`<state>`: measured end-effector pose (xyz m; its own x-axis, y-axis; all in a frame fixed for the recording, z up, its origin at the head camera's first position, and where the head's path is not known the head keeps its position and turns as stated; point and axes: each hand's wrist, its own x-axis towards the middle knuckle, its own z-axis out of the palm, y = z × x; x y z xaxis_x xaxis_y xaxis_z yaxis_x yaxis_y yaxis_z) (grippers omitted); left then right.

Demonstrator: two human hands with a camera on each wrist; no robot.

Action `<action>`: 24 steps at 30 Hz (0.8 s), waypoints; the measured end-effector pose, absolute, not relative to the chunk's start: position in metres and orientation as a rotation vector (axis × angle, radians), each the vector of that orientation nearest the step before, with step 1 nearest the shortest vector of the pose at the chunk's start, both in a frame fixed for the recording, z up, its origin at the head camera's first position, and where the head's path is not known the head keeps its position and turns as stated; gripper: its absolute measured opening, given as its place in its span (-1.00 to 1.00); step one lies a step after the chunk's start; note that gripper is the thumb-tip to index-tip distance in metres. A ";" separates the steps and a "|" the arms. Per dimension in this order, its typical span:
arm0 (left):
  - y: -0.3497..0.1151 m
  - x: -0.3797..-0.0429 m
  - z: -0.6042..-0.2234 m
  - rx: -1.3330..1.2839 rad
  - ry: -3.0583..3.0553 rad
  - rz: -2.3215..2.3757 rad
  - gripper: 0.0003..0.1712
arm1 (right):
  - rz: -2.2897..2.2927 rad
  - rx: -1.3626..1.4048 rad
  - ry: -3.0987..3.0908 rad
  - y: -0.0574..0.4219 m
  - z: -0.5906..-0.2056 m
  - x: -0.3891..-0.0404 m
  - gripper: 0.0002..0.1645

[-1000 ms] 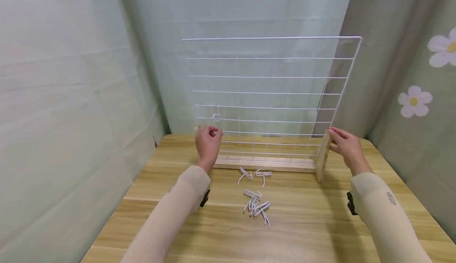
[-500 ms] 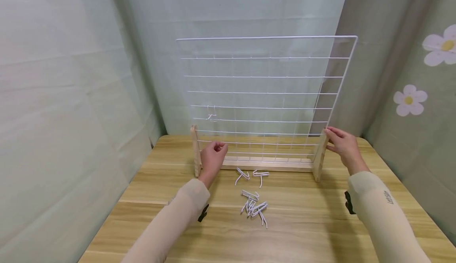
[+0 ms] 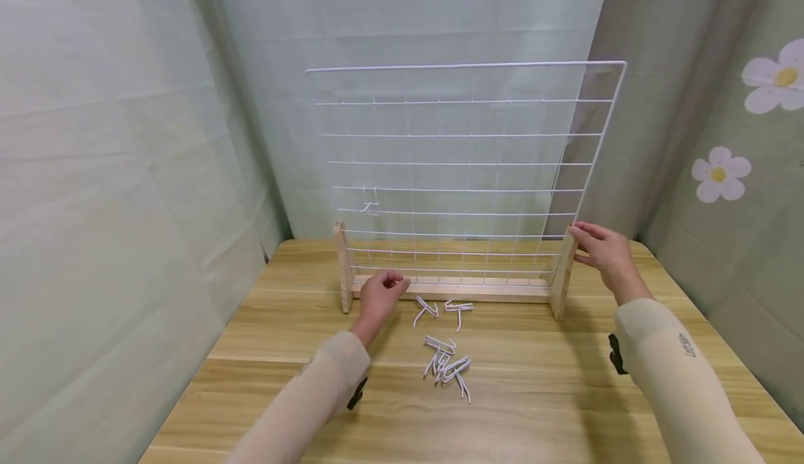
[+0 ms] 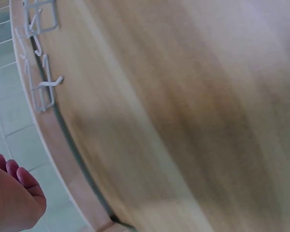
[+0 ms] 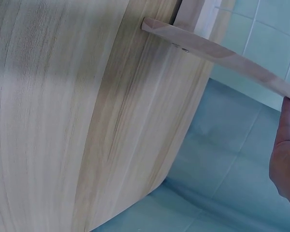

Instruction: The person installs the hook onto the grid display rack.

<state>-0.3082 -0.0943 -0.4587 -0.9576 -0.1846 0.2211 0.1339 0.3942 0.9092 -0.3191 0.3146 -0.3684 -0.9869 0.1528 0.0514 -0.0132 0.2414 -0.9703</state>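
Note:
A white wire grid (image 3: 466, 164) stands upright in a wooden stand (image 3: 452, 289). One white wire hook (image 3: 370, 206) hangs on its lower left part. My right hand (image 3: 606, 251) pinches the top of the stand's right upright (image 3: 562, 275); the right wrist view shows fingers at that upright (image 5: 222, 55). Empty, with fingers loosely bent, my left hand (image 3: 382, 300) is low before the left end of the base rail. Just right of it lie two hooks, the nearer a white hook (image 3: 426, 308), the other a white hook (image 3: 460, 307). In the left wrist view a hook (image 4: 41, 89) shows beyond the hand's fingers.
A small pile of white wire hooks (image 3: 447, 366) lies on the wooden table (image 3: 534, 394) in front of the stand. Pale green cloth (image 3: 125, 171) surrounds the table at the left, back and right.
My left hand has come down from beside the hanging hook to the base rail, moving slightly right. The right hand keeps its grip on the upright. The view has shifted slightly.

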 end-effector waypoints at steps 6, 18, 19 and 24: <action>-0.094 -0.307 -0.467 0.069 -2.368 -1.605 -0.82 | 1.852 -0.140 -2.366 0.313 -0.369 -0.320 -0.20; -0.091 -0.299 -0.486 0.031 -2.446 -1.637 -0.84 | 1.867 -0.144 -2.349 0.314 -0.371 -0.321 -0.18; -0.090 -0.298 -0.487 0.030 -2.452 -1.643 -0.84 | 1.868 -0.144 -2.348 0.314 -0.371 -0.320 -0.18; -0.083 -0.297 -0.493 0.011 -2.460 -1.669 -0.86 | 1.863 -0.146 -2.345 0.314 -0.371 -0.319 -0.18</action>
